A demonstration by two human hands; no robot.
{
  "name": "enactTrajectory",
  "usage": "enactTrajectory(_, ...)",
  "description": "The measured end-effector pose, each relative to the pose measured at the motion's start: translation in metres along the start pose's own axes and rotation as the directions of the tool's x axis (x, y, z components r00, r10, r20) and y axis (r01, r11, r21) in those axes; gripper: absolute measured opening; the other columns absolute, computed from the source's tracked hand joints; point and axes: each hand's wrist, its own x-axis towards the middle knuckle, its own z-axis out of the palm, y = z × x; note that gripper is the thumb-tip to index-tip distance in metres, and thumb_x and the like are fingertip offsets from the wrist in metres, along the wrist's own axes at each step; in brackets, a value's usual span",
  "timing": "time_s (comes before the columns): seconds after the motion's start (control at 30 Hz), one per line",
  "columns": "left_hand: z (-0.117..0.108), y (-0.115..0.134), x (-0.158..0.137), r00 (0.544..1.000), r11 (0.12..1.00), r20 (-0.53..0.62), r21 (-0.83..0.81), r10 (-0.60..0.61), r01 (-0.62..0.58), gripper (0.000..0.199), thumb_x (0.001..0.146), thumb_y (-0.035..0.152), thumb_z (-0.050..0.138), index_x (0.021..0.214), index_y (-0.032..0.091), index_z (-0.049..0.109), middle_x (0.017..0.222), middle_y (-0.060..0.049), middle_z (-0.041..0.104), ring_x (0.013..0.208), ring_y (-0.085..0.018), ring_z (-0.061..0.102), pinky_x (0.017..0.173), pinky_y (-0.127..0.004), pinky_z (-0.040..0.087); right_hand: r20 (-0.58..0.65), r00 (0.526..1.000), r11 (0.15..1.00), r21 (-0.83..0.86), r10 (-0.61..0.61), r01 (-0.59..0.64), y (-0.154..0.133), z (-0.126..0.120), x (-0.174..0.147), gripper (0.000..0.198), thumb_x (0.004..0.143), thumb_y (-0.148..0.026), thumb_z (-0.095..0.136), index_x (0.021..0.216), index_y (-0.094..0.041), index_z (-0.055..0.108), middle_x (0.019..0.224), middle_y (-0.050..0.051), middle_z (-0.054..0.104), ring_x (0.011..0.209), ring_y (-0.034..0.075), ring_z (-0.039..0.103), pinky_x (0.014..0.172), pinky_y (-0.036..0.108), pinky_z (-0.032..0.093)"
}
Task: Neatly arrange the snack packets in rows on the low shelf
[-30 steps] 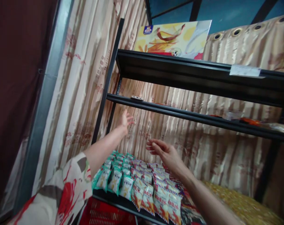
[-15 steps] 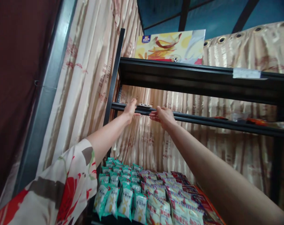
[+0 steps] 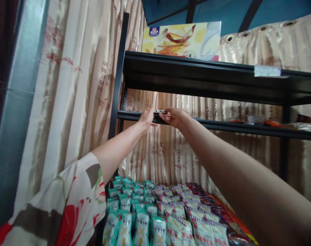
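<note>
A thin, pale phone lies at the middle shelf's front edge, with a port and small holes on the side facing me. My right hand pinches its right end, thumb above and fingers curled below. Right up against the left end is my left hand. Its thumb points up and a finger stretches out below the shelf edge, so it looks open; whether it touches the phone I cannot tell.
A yellow printed box stands on the top shelf. Orange and clear packets lie farther right on the middle shelf. Below my arms are rows of green snack bags and striped cream bags. A metal post rises at left.
My right hand has moved left and closed on the phone's right end. The left hand has come in close to its other end. The view has shifted slightly right.
</note>
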Motion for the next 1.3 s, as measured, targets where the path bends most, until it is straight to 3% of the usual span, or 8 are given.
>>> enactTrajectory(0.17,-0.005,-0.013,-0.011,0.994,0.987,-0.113,-0.159,0.005,-0.023,0.022,0.086,0.032,0.045,0.084,0.015,0.060,0.111,-0.012,0.059,0.096,-0.025,0.060,0.049,-0.021,0.048,-0.052,0.994,0.994,0.039,0.101,-0.099,-0.001,-0.002,-0.009,0.014,0.089,-0.010,0.041,0.079,-0.012,0.051,0.053,-0.002,0.052,0.042,0.005,0.052,0.037,0.011,0.048)
enactTrajectory(0.27,-0.004,-0.019,-0.024,0.979,0.958,-0.160,-0.278,-0.123,0.075,0.025,0.087,0.031,0.043,0.093,0.013,0.059,0.106,-0.014,0.061,0.088,-0.023,0.063,0.050,-0.021,0.049,-0.062,0.994,0.993,0.083,0.090,-0.084,-0.001,-0.013,-0.023,0.018,0.090,-0.011,0.040,0.075,-0.012,0.049,0.053,-0.002,0.052,0.043,0.004,0.053,0.040,0.009,0.049)
enactTrajectory(0.43,0.008,-0.011,-0.042,0.938,0.768,0.052,-0.559,-0.344,0.312,0.040,0.090,0.039,0.038,0.112,0.009,0.053,0.103,-0.017,0.061,0.089,-0.024,0.063,0.064,-0.030,0.053,-0.053,0.999,0.987,0.158,-0.005,0.014,-0.005,-0.040,-0.064,0.019,0.088,-0.009,0.044,0.071,-0.014,0.048,0.052,-0.003,0.052,0.046,0.005,0.056,0.046,0.010,0.052)
enactTrajectory(0.63,0.021,-0.011,-0.074,0.950,0.610,0.171,-0.734,-0.261,0.299,0.041,0.093,0.046,0.033,0.106,0.015,0.058,0.088,-0.009,0.063,0.081,-0.019,0.063,0.071,-0.030,0.051,0.024,0.997,0.983,0.171,-0.068,0.063,0.015,-0.074,-0.121,0.014,0.086,-0.010,0.052,0.072,-0.013,0.052,0.055,-0.003,0.057,0.050,0.005,0.060,0.054,0.012,0.055)
enactTrajectory(0.77,0.016,-0.028,-0.127,0.943,0.615,0.164,-0.723,-0.290,0.315,0.041,0.095,0.041,0.031,0.094,0.015,0.062,0.077,-0.005,0.064,0.080,-0.018,0.064,0.075,-0.030,0.049,0.076,0.995,0.975,0.216,-0.062,0.044,0.055,-0.099,-0.162,0.012,0.079,-0.018,0.064,0.071,-0.013,0.057,0.059,-0.002,0.061,0.054,0.006,0.062,0.056,0.012,0.055)
enactTrajectory(1.03,-0.001,-0.082,-0.279,0.865,0.563,0.008,-0.756,-0.502,0.333,0.038,0.095,0.035,0.033,0.091,0.016,0.066,0.085,-0.003,0.069,0.071,-0.014,0.063,0.067,-0.026,0.047,0.191,0.958,0.947,0.202,0.213,-0.250,0.146,-0.164,-0.284,0.030,0.062,-0.036,0.080,0.075,-0.016,0.062,0.063,-0.001,0.065,0.054,0.007,0.061,0.056,0.014,0.052)
enactTrajectory(1.17,-0.011,-0.105,-0.340,0.766,0.461,0.090,-0.751,-0.637,0.472,0.057,0.092,0.053,0.029,0.092,0.010,0.067,0.072,-0.010,0.068,0.048,-0.014,0.054,0.043,-0.024,0.038,0.234,0.928,0.929,0.164,0.290,-0.332,0.177,-0.184,-0.336,0.028,0.071,-0.039,0.073,0.088,-0.020,0.061,0.064,-0.002,0.064,0.056,0.009,0.061,0.057,0.019,0.051)
enactTrajectory(1.3,-0.027,-0.114,-0.376,0.713,0.340,0.211,-0.766,-0.669,0.546,0.069,0.089,0.061,0.026,0.101,0.007,0.067,0.080,-0.016,0.069,0.043,-0.013,0.052,0.039,-0.023,0.034,0.320,0.891,0.935,0.038,0.322,-0.351,0.199,-0.193,-0.371,0.022,0.080,-0.041,0.062,0.089,-0.022,0.059,0.065,-0.001,0.065,0.057,0.012,0.061,0.060,0.024,0.051)
